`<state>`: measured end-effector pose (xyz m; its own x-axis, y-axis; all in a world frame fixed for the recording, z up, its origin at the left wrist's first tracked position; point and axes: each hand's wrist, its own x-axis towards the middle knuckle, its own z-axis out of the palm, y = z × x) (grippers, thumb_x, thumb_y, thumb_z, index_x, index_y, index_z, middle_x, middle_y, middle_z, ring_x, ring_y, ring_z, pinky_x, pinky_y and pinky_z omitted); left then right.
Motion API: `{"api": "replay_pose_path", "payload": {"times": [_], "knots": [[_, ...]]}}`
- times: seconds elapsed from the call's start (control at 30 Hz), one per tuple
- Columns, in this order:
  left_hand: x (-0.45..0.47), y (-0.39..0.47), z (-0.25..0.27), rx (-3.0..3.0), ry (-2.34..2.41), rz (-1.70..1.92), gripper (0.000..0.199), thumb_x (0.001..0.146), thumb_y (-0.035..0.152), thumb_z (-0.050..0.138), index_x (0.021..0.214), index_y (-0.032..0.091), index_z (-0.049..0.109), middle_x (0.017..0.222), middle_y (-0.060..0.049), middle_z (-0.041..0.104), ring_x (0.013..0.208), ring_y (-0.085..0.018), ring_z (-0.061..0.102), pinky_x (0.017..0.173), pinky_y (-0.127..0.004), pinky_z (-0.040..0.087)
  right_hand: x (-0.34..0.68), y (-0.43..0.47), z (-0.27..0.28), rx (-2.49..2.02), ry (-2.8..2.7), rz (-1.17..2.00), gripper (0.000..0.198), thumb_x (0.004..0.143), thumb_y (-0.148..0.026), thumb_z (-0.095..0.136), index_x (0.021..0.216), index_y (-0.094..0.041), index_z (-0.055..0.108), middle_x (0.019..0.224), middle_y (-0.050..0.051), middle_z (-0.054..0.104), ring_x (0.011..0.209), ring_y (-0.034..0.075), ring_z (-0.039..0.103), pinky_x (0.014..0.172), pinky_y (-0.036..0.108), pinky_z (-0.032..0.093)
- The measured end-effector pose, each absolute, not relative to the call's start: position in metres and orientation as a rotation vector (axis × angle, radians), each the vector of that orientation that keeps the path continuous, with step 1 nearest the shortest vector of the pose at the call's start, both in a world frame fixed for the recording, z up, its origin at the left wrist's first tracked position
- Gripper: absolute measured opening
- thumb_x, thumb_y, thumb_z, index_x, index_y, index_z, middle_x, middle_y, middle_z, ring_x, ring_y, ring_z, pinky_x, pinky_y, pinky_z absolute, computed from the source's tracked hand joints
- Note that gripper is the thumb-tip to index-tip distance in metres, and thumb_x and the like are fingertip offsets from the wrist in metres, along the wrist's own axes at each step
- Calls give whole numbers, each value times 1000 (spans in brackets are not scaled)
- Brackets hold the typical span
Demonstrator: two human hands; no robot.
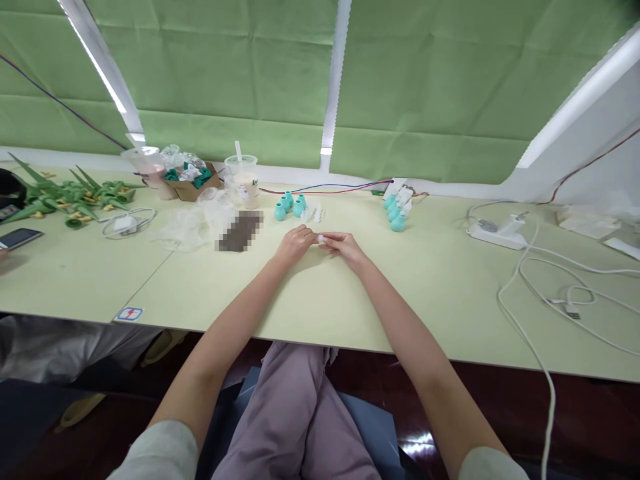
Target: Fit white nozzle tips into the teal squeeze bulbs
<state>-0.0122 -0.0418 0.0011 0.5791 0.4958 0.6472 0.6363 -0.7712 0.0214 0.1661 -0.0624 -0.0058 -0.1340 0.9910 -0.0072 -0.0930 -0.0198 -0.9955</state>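
Note:
A small white piece [321, 239] sits between the fingertips of both hands, just above the table; its exact kind is too small to make out. My right hand [346, 247] pinches it from the right with thumb and finger. From the other side my left hand [297, 244] meets it with curled, closed fingers, which partly hide what they grip. Beyond the hands stand several small turquoise bulb-shaped pieces [280, 212] with open necks. Beside them lie small white parts [317, 213]. Further right is a row of turquoise bulbs [398, 222] with white pieces [404, 195] at them.
A lidded drink cup [246, 185], a crumpled plastic bag [200, 217] and a cardboard box [193, 190] are at back left. Green leaf-like plastic parts [75, 193] and a phone [20, 238] lie far left. A power strip [497, 233] and white cables [530, 267] occupy the right.

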Motion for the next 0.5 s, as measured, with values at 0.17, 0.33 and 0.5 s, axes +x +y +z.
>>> {"api": "replay_pose_path", "payload": {"times": [0.17,0.33,0.5], "knots": [[-12,-53,10,-2628,-828,-890,34,95,27,30,92,17,62,78,-7,63,75,-16,53,68,-29,40,175,-65,-3,-962,-1102,1616,29,57,-27,81,83,-18,72,85,6,72,83,18,67,76,28,55],[-11,-60,15,-2627,-787,-774,36,95,24,26,92,17,61,79,-7,63,76,-15,54,67,-29,39,181,-66,-1,-950,-1108,1692,22,57,-21,82,76,-16,72,82,5,71,79,16,67,78,26,55],[-10,-64,18,-2636,-734,-690,36,95,19,25,85,16,59,74,-8,60,76,-16,53,63,-29,36,183,-66,-2,-957,-1104,1725,21,55,-20,82,72,-15,71,77,5,71,76,16,67,77,26,56]]}}
